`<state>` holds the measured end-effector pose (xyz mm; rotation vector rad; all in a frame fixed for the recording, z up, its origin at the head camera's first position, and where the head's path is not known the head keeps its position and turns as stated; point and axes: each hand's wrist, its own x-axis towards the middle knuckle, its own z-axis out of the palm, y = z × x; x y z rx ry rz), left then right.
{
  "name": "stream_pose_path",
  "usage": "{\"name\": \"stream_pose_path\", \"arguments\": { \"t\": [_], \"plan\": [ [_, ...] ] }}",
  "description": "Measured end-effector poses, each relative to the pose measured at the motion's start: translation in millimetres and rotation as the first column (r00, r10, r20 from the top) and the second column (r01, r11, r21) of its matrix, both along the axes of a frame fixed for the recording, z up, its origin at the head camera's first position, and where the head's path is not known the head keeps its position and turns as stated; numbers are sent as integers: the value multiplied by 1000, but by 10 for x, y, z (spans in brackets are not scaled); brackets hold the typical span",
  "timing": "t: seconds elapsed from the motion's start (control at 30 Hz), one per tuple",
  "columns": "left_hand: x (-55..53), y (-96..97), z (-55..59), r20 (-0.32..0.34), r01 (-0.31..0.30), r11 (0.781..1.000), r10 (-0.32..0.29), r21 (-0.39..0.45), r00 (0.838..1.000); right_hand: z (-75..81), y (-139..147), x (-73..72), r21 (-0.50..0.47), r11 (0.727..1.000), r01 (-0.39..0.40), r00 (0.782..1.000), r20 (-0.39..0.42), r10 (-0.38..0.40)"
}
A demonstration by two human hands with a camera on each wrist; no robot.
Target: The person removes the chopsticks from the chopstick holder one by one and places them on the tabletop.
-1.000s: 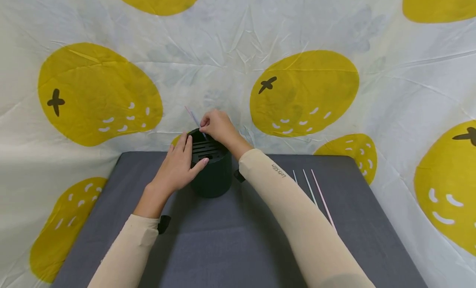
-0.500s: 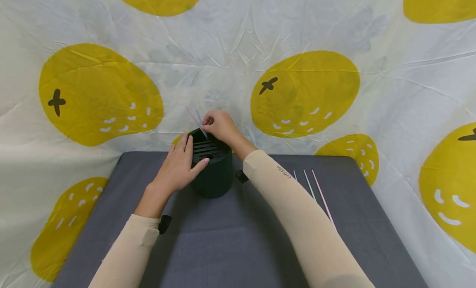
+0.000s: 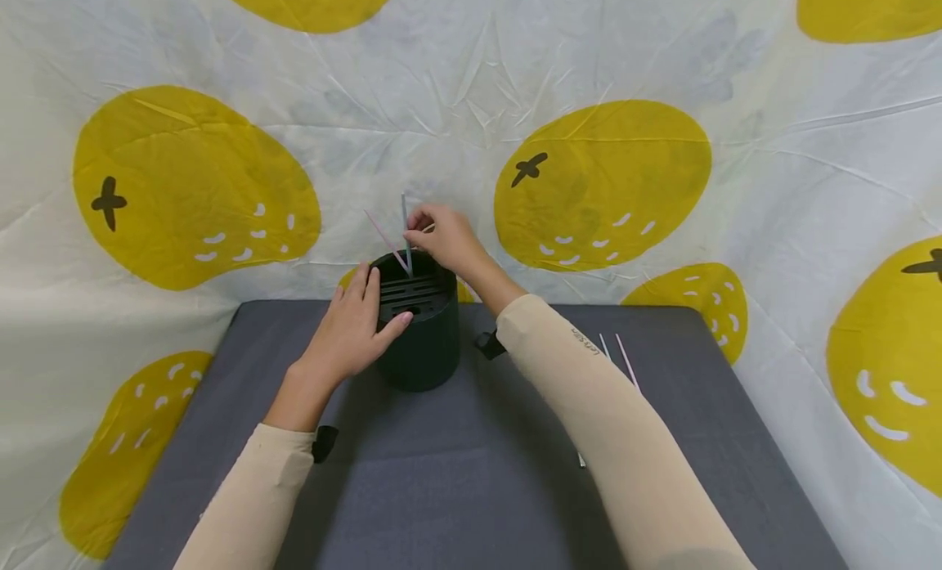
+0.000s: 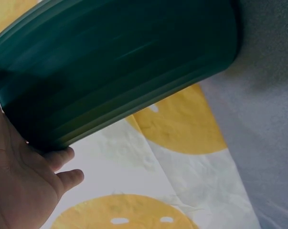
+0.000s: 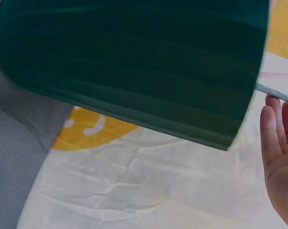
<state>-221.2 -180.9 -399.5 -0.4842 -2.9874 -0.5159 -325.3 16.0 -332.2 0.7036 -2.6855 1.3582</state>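
Observation:
A dark green round holder (image 3: 418,349) stands on the table, its recessed top cut with several slots. My left hand (image 3: 346,333) rests on its left rim, fingers straight along the side and thumb across the front edge. My right hand (image 3: 445,239) pinches a thin blue-grey stick (image 3: 404,206) between thumb and fingertips. That stick stands nearly upright, its lower end in the open back part of the holder. A thin pink stick (image 3: 379,229) leans to the left in the same part. In the right wrist view the blue-grey stick (image 5: 272,92) runs from the rim to the fingers.
Several more thin sticks lie at the right of the grey-covered table (image 3: 412,496), among them a pink stick (image 3: 625,359), partly hidden under the right sleeve (image 3: 603,423). A white cloth (image 3: 441,79) with yellow fruit prints hangs close behind the holder.
My right hand has moved up and slightly right, bringing the blue-grey stick from a left lean to nearly upright. The left hand and the holder have stayed put.

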Motion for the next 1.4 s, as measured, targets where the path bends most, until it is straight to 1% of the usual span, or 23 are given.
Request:
{"name": "stream_pose_path", "arguments": {
  "t": [0.17, 0.27, 0.37, 0.53, 0.7, 0.93, 1.0, 1.13, 1.2, 1.27, 1.4],
  "plan": [
    [3, 0, 19, 10, -2, 1000, 2, -3, 1000, 114, 98, 33, -48, 999, 3, 999, -33, -4],
    [-1, -7, 23, 15, -5, 1000, 5, -4, 1000, 192, 151, 31, -113, 994, -4, 999, -41, 0],
    [-5, -15, 23, 11, -9, 1000, 9, -10, 1000, 285, 211, 24, -205, 979, -10, 999, -48, 0],
    [-9, -15, 29, 14, -9, 1000, 9, -10, 1000, 454, 383, 37, -374, 927, -31, 998, -70, 6],
    [-12, -10, 36, 20, -3, 1000, 4, -12, 1000, 615, 600, 99, -499, 866, -34, 996, -87, -11],
    [2, -22, 32, 22, -6, 1000, 6, -13, 1000, 739, 860, 235, -593, 804, -42, 997, -75, -3],
    [6, -24, 29, 19, -4, 1000, 5, -10, 1000, 771, 940, 288, -630, 776, -36, 998, -61, -3],
    [12, -35, 27, 16, -2, 1000, 3, -6, 1000, 810, 1117, 381, -712, 701, -41, 999, -50, 8],
    [14, -41, 29, 15, -4, 1000, 4, -5, 1000, 803, 1217, 431, -735, 677, -38, 999, -42, 10],
    [19, -50, 31, 16, -6, 1000, 6, -7, 1000, 775, 1318, 485, -742, 670, -24, 1000, -30, 2],
    [24, -58, 24, 18, -11, 1000, 11, -12, 1000, 649, 1541, 601, -722, 691, 35, 999, 27, -23]
  ]
}}
